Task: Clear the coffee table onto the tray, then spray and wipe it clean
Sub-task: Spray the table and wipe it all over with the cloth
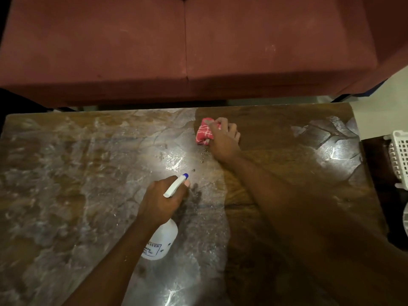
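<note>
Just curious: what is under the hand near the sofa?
A bunched red checked cloth, gripped by the right hand on the coffee table. The hand covers part of it; the tabletop beneath is hidden.

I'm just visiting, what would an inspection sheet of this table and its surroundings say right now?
Surface: coffee table, wooden, whitish smears on the left and middle, darker on the right.
Job's things: white spray bottle, blue nozzle; red checked cloth bunched on the table.
Clutter: small dark crumbs near the middle.
Hands: left hand grips the spray bottle; right hand holds the cloth on the table.
Cables: nothing seen.
Surroundings: red sofa behind; white plastic basket at right.
</note>
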